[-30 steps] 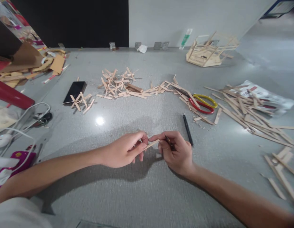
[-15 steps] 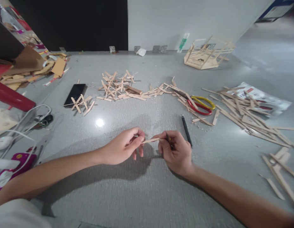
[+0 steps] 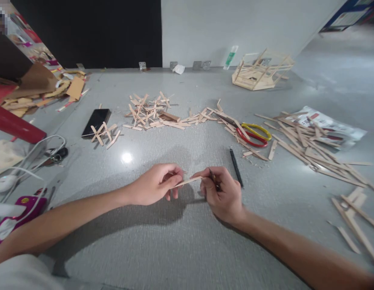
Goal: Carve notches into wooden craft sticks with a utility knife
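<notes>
In the head view, my left hand pinches a thin wooden craft stick between thumb and fingers. The stick points right, and its far end reaches the fingertips of my right hand. That hand is closed around a small dark slim tool; its kind is mostly hidden by the fingers. Both hands are held over the grey table. A black pen-like stick lies just beyond my right hand. Scissors with red and yellow handles rest farther back among wooden pieces.
Crossed stick pieces are piled at the back, beside a black phone. Loose sticks and a plastic packet lie right. A wooden frame model stands behind. White cables and a red cylinder are left.
My left hand has shifted slightly left, and more of the craft stick shows between the hands. My right hand keeps its grip in nearly the same place.
</notes>
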Demonstrator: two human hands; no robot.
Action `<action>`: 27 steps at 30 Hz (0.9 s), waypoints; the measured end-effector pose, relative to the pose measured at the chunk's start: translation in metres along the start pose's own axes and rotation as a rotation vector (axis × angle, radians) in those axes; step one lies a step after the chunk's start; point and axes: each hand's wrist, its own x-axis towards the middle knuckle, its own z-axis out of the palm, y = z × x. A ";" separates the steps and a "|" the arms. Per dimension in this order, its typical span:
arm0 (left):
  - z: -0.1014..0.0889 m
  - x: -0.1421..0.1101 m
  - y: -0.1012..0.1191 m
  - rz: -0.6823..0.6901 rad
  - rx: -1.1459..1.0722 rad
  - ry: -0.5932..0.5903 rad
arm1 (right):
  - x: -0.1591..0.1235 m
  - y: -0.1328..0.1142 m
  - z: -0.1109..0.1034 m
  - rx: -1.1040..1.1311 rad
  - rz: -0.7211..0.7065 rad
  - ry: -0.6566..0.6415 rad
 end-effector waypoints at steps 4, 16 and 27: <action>0.001 0.002 -0.005 0.058 0.108 0.181 | 0.000 0.000 0.001 0.061 0.056 0.009; -0.006 0.001 -0.019 0.624 0.737 0.648 | 0.001 -0.005 0.000 0.074 0.057 -0.006; -0.003 0.005 -0.033 0.826 1.086 0.668 | 0.001 -0.004 -0.001 0.050 0.026 -0.034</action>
